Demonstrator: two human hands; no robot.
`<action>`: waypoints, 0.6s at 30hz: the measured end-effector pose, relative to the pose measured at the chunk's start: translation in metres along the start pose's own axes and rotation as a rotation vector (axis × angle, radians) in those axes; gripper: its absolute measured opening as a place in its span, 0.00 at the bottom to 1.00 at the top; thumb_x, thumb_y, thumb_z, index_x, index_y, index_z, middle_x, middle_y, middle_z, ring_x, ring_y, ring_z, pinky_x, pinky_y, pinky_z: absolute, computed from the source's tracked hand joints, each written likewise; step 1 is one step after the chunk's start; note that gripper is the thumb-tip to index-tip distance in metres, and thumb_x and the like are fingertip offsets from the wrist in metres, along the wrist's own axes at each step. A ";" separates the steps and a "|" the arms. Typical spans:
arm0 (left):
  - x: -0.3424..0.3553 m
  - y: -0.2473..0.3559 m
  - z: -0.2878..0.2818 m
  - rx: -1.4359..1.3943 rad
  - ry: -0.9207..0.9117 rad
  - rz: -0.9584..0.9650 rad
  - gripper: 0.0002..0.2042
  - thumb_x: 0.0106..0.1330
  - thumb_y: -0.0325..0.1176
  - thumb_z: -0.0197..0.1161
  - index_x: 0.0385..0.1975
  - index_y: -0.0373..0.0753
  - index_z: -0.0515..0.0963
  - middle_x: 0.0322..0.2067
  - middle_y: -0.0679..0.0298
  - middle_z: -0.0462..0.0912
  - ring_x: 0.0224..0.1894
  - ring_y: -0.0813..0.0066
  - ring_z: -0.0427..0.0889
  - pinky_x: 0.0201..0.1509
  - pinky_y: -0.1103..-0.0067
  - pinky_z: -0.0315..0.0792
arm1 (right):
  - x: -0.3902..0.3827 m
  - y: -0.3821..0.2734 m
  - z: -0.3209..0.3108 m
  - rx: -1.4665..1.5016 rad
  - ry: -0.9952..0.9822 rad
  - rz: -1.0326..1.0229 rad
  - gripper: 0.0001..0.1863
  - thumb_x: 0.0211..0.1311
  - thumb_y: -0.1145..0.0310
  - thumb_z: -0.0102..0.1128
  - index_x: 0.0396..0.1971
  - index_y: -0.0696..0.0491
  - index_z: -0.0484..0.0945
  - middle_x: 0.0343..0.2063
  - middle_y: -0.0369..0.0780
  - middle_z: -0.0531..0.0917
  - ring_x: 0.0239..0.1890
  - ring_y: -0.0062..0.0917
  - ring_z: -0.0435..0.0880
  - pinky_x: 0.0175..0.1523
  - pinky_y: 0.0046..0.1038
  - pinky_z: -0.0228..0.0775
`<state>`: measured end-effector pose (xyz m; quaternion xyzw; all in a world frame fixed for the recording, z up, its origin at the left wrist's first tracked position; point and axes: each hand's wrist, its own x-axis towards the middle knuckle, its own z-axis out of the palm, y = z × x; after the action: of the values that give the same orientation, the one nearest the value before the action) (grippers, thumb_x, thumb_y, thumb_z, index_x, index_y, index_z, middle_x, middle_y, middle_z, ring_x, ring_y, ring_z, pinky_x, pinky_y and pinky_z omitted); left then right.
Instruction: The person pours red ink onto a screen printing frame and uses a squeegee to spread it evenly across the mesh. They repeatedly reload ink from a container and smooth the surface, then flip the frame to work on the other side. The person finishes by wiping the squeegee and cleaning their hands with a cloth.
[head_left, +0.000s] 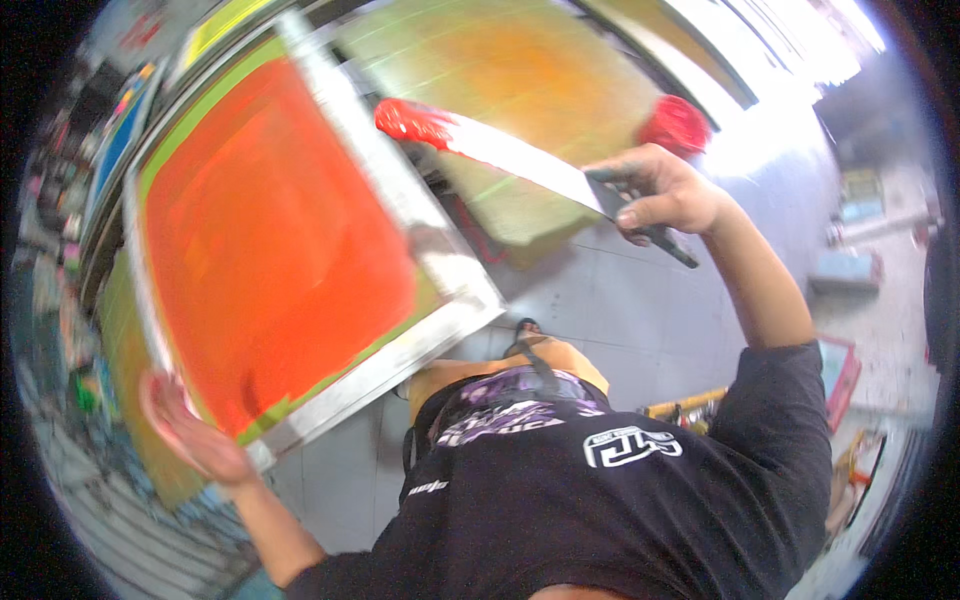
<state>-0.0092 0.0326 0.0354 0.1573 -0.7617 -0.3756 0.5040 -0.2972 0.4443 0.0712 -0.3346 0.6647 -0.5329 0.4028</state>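
Note:
My right hand is closed around the dark handle of a long ink spatula. Thick red ink coats the blade's far end, which points left over the edge of a screen printing frame. Inside that pale frame, the mesh is covered in orange-red with a green border. At the frame's near left corner is my left hand, its fingers stretched out along the outer edge. Motion blurs it a little, and whether it presses on the frame I cannot tell.
Behind the frame lies a yellow-green board with an orange patch. A round red container stands beyond my right hand. Grey tiled floor shows between the frame and my body. Blurred racks and clutter line the left side.

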 end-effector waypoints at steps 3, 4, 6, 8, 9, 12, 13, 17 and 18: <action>-0.063 0.047 0.099 -0.187 -0.290 -0.128 0.32 0.58 0.50 0.50 0.55 0.30 0.58 0.51 0.55 0.67 0.51 0.63 0.69 0.56 0.71 0.59 | -0.046 0.024 -0.040 0.130 0.181 -0.027 0.26 0.51 0.73 0.58 0.52 0.61 0.66 0.28 0.36 0.76 0.23 0.17 0.74 0.27 0.21 0.68; -0.080 0.061 0.128 -0.233 -0.314 -0.230 0.32 0.57 0.48 0.53 0.54 0.30 0.58 0.50 0.55 0.67 0.51 0.64 0.69 0.56 0.72 0.59 | -0.060 0.030 -0.050 0.171 0.260 -0.008 0.26 0.50 0.73 0.58 0.52 0.61 0.66 0.28 0.36 0.76 0.22 0.18 0.74 0.26 0.21 0.68; -0.099 0.081 0.185 -0.467 -0.420 -0.310 0.29 0.54 0.38 0.58 0.54 0.31 0.59 0.50 0.54 0.67 0.50 0.65 0.70 0.55 0.73 0.60 | -0.084 0.042 -0.062 0.272 0.398 0.003 0.26 0.50 0.74 0.57 0.52 0.61 0.65 0.28 0.37 0.76 0.21 0.18 0.74 0.24 0.21 0.67; -0.110 0.100 0.231 -0.496 -0.561 -0.416 0.31 0.48 0.30 0.64 0.53 0.32 0.59 0.49 0.54 0.67 0.50 0.65 0.70 0.55 0.74 0.60 | -0.104 0.053 -0.069 0.310 0.512 0.010 0.27 0.50 0.75 0.57 0.53 0.61 0.64 0.28 0.37 0.77 0.21 0.19 0.74 0.24 0.22 0.69; -0.116 0.111 0.252 -0.502 -0.645 -0.392 0.33 0.47 0.30 0.66 0.53 0.32 0.59 0.48 0.54 0.67 0.49 0.65 0.70 0.55 0.74 0.60 | -0.116 0.058 -0.067 0.326 0.565 0.004 0.27 0.50 0.74 0.57 0.53 0.60 0.64 0.29 0.38 0.77 0.22 0.19 0.75 0.25 0.22 0.69; -0.129 0.132 0.339 -0.373 -0.825 -0.135 0.38 0.42 0.35 0.71 0.53 0.31 0.57 0.45 0.53 0.66 0.50 0.62 0.67 0.55 0.72 0.60 | -0.134 0.080 -0.065 0.256 0.802 0.009 0.26 0.53 0.75 0.55 0.54 0.59 0.64 0.27 0.40 0.77 0.22 0.20 0.76 0.26 0.21 0.72; -0.135 0.138 0.370 -0.356 -0.804 -0.093 0.41 0.40 0.37 0.72 0.54 0.30 0.56 0.45 0.51 0.66 0.51 0.60 0.66 0.55 0.70 0.59 | -0.136 0.087 -0.064 0.210 0.866 -0.013 0.25 0.54 0.75 0.53 0.54 0.59 0.64 0.26 0.41 0.77 0.22 0.20 0.76 0.26 0.21 0.73; -0.149 0.147 0.456 -0.140 -0.802 -0.071 0.50 0.33 0.44 0.75 0.55 0.29 0.51 0.48 0.47 0.64 0.55 0.54 0.61 0.59 0.64 0.54 | -0.132 0.114 -0.066 -0.149 1.088 -0.034 0.24 0.56 0.76 0.51 0.55 0.56 0.64 0.28 0.40 0.78 0.25 0.19 0.76 0.29 0.20 0.73; -0.151 0.148 0.467 -0.103 -0.784 -0.058 0.51 0.32 0.45 0.75 0.56 0.30 0.51 0.49 0.47 0.64 0.56 0.55 0.60 0.59 0.64 0.52 | -0.130 0.118 -0.065 -0.199 1.117 -0.053 0.23 0.56 0.76 0.51 0.54 0.56 0.65 0.28 0.39 0.78 0.25 0.18 0.76 0.30 0.19 0.72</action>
<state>-0.3355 0.4184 -0.0528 -0.0021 -0.8719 -0.4588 0.1713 -0.2986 0.6112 -0.0143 -0.0549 0.8152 -0.5738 -0.0566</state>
